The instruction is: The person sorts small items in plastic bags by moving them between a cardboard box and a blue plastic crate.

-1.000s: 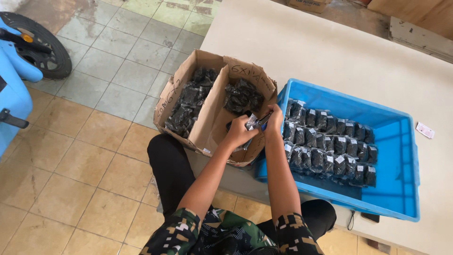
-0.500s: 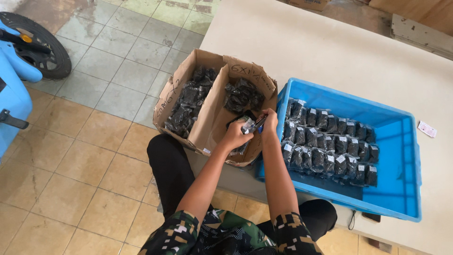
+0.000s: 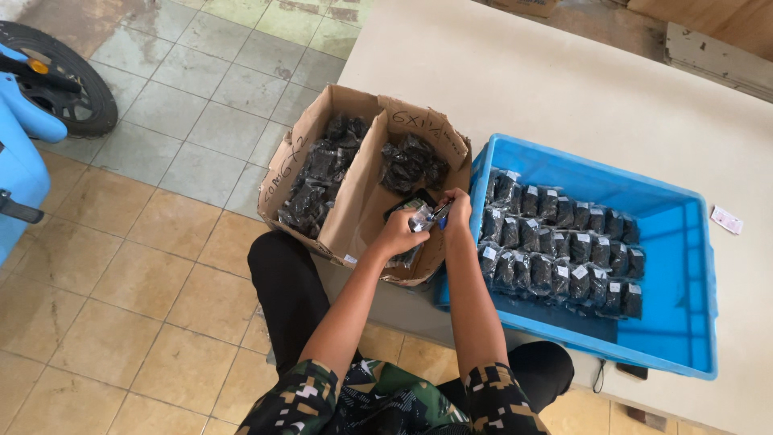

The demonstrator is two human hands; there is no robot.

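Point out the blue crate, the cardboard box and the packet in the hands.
Blue crate [image 3: 699,266], head view, bare right inner wall.
Cardboard box [image 3: 354,211], head view, middle divider flap.
Packet [image 3: 419,216], head view, clear top held between both hands.

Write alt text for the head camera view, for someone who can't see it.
Seen from above, a seated person's left hand and right hand hold a small clear packet of dark parts over a cardboard box of similar bags. Beside it, a blue plastic crate holds neat rows of filled packets on a pale table.
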